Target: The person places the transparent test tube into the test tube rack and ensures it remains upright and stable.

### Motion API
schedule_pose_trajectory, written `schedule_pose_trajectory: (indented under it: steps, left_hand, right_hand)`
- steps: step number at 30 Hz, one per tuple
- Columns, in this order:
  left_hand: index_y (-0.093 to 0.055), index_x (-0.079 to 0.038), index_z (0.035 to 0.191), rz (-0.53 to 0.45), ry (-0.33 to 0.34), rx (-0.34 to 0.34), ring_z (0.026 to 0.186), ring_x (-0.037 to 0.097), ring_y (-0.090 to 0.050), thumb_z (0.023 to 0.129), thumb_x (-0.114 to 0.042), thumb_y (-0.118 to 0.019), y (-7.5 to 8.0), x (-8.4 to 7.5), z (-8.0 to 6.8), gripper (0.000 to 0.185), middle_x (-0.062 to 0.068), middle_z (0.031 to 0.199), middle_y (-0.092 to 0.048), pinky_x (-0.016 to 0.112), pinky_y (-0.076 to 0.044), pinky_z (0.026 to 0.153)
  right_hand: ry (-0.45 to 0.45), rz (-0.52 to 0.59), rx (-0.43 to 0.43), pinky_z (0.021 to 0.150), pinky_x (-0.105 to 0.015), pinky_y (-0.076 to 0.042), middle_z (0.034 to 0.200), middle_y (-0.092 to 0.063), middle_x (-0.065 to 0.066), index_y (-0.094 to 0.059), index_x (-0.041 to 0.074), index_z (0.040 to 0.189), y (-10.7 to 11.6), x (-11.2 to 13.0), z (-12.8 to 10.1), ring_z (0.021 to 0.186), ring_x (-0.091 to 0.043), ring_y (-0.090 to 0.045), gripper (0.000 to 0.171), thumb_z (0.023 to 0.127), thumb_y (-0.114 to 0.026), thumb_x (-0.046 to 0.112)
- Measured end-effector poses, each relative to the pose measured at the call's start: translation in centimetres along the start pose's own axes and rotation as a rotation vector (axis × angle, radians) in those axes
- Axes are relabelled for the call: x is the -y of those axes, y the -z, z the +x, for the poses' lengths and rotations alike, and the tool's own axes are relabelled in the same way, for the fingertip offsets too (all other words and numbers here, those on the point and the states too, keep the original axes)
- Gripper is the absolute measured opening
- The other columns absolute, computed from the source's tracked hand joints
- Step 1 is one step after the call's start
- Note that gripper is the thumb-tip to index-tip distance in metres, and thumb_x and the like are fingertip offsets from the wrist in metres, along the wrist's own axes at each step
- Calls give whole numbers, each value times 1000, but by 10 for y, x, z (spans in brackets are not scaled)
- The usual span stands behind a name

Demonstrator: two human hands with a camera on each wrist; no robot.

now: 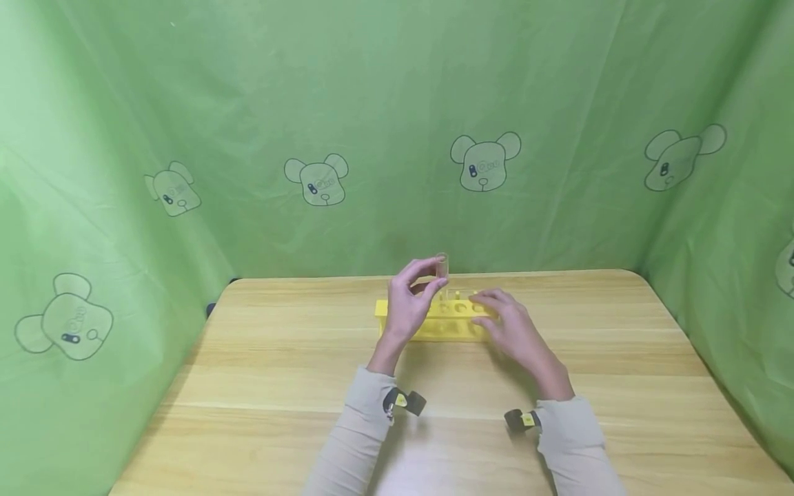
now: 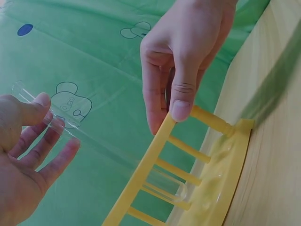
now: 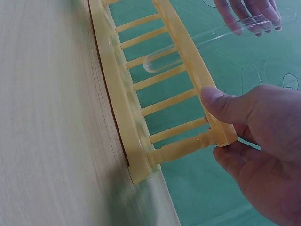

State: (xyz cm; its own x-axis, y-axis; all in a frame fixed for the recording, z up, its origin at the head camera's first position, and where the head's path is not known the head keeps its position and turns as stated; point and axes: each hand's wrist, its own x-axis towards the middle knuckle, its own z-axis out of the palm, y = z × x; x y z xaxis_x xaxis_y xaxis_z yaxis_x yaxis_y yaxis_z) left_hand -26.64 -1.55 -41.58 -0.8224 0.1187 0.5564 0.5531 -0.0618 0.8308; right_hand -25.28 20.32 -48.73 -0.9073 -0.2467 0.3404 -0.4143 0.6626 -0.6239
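A clear test tube [image 1: 442,267] stands partly in a yellow test tube rack [image 1: 381,308]. Its upper part is pinched between the thumb and fingers of my left hand [image 1: 406,306]. In the right wrist view, the tube's rounded bottom [image 3: 153,63] has passed through the rack's top bar and hangs between the bar and the base, apart from the base. My right hand [image 1: 511,331] grips the right end of the top bar, thumb [image 2: 181,109] on the near side. The left hand covers part of the rack's left half in the head view.
The rack rests on a wooden table [image 1: 279,386] towards its back edge. Green curtains [image 1: 397,83] printed with bear heads hang behind and on both sides. Each sleeved wrist carries a small black camera [image 1: 414,402].
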Motion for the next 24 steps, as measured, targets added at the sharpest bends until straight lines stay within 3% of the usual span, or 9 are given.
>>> schedule_pose_trajectory:
  steps: [3, 10, 24]
  left_hand:
    - [-66, 11, 120, 8, -5, 1, 106, 41, -69, 89, 13, -71, 0, 3, 0, 32, 27, 119, -67, 37, -62, 88]
    - [-66, 12, 120, -5, -4, 5, 105, 43, -68, 89, 13, -70, -1, 7, -2, 31, 27, 118, -67, 54, -61, 88]
    - [-66, 11, 120, 11, 21, 6, 106, 41, -68, 89, 12, -71, -1, 12, -3, 31, 27, 119, -67, 45, -62, 89]
  right_hand:
    - [2, 0, 4, 110, -62, -44, 135, -59, -24, -63, -2, 134, 0, 0, 0, 126, -45, -54, 43, 92, -74, 2]
    - [-2, 3, 5, 110, -62, -44, 135, -59, -24, -63, -3, 133, 0, -1, 0, 126, -46, -53, 43, 92, -75, 1]
    - [-13, 1, 6, 110, -61, -44, 137, -58, -23, -63, -1, 134, -1, -1, 1, 127, -45, -53, 44, 92, -75, 3]
